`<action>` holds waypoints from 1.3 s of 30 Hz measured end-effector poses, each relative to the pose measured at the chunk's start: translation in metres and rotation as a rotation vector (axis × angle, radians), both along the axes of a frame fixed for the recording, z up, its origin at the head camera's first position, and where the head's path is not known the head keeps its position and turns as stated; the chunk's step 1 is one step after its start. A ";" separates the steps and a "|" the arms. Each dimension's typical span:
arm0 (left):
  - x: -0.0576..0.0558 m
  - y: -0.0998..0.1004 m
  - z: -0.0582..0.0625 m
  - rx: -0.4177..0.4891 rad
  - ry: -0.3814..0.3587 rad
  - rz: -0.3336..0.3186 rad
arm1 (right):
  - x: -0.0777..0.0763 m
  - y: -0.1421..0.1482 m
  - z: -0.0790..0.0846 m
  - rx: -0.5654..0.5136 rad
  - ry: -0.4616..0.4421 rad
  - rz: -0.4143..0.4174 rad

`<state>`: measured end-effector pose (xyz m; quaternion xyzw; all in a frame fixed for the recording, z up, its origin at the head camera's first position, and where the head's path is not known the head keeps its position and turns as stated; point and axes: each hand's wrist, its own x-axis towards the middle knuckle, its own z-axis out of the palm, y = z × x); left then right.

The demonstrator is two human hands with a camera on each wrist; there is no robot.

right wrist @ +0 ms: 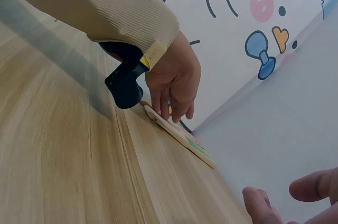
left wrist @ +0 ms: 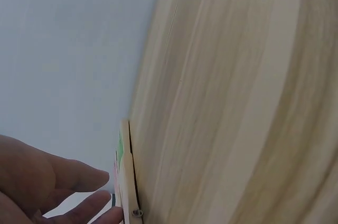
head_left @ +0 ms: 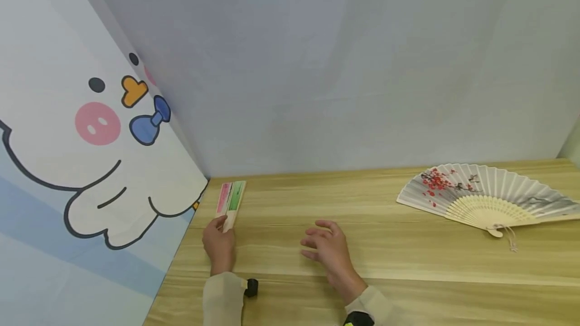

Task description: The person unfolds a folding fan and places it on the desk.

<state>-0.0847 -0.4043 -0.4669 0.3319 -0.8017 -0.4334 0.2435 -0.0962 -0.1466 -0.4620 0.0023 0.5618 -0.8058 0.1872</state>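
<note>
Two closed folding fans, a pink one (head_left: 224,197) and a green one (head_left: 235,196), lie side by side at the table's left end. A rivet joins the wooden sticks (left wrist: 128,182) in the left wrist view. My left hand (head_left: 219,245) is at their near end, fingertips at the sticks; its fingers are loosely bent, and its thumb side stays apart from the fans. Whether it presses on them is hard to see. My right hand (head_left: 330,250) hovers above the middle of the table, fingers spread and relaxed, holding nothing.
A spread fan (head_left: 489,205) with red blossoms and a tassel lies at the right of the wooden table (head_left: 408,275). Behind stands a pale curtain-like wall (head_left: 344,74). A panel (head_left: 54,64) with a cartoon print borders the table's left side.
</note>
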 end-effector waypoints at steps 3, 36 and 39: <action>-0.001 -0.001 -0.002 -0.032 -0.036 -0.021 | 0.001 -0.005 0.000 -0.003 0.004 0.004; 0.003 0.007 -0.008 0.026 -0.071 -0.104 | 0.004 -0.028 -0.002 0.013 0.004 0.066; 0.003 0.011 -0.009 0.088 -0.075 -0.115 | 0.004 -0.029 -0.003 0.014 0.009 0.074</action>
